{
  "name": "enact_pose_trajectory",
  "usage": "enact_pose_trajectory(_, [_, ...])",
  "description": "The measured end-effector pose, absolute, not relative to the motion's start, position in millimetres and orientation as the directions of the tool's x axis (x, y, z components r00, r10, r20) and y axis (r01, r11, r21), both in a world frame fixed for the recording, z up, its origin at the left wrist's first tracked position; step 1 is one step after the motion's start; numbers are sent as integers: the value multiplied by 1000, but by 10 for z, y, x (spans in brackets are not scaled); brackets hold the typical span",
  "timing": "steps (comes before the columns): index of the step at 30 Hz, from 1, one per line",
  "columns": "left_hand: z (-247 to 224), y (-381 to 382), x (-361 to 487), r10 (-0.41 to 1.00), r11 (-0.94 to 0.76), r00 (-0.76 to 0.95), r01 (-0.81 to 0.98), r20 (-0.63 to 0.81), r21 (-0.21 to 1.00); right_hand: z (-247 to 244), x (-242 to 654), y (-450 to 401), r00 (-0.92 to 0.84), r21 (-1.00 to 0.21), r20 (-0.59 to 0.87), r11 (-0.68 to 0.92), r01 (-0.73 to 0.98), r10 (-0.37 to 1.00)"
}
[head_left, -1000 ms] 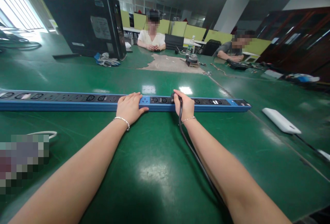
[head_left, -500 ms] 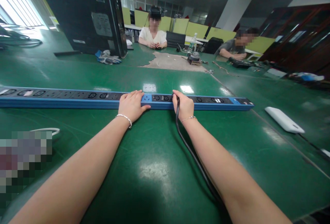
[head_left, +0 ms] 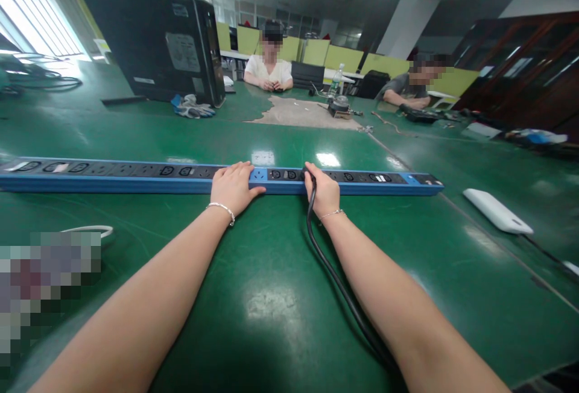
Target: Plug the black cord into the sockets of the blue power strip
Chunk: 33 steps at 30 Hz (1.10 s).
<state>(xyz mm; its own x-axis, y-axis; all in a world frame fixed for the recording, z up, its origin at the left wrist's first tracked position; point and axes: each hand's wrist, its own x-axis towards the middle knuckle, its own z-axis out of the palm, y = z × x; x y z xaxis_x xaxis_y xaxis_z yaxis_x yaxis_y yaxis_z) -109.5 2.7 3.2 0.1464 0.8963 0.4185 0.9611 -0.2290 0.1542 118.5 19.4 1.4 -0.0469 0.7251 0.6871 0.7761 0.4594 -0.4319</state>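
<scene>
A long blue power strip with a row of black sockets lies across the green table. My left hand rests over its middle, fingers on the top face and thumb along the front side. Just right of that, my right hand grips the plug end of a black cable at the sockets; the plug is mostly hidden by the fingers, so how deep it sits cannot be seen. The cable runs down toward me beside my right forearm.
A black computer case stands at the back left, with gloves beside it. A white device with a cable lies at right. Two people sit across the table. A bottle stands at the back.
The whole view has shifted slightly. Both hands keep their places on the strip, and the right hand still holds the cable's plug end.
</scene>
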Motion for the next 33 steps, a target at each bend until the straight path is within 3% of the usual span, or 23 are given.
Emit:
enact_pose_trajectory(5, [37, 33, -1088, 891, -235, 134, 954, 434, 186, 275, 1129, 177, 161, -510, 783, 473, 718, 600])
enact_pose_trajectory(11, [61, 35, -1100, 884, -208, 46, 930, 466, 303, 350, 635, 182, -164, -517, 667, 610, 601, 726])
enact_pose_trajectory(15, [48, 36, -1128, 867, -250, 52, 905, 496, 343, 300, 352, 183, -208, -536, 570, 551, 639, 795])
enact_pose_trajectory(25, [103, 21, -1070, 865, -239, 36, 907, 501, 347, 455, 99, 141, -291, -248, 383, 401, 882, 877])
enact_pose_trajectory(29, [131, -13, -1071, 854, -285, 104, 913, 511, 291, 453, 60, 59, -353, -153, 357, 427, 891, 865])
enact_pose_trajectory(33, [129, -20, -1033, 827, -365, 192, 898, 528, 244, 353, 247, 46, -395, -205, 352, 482, 852, 848])
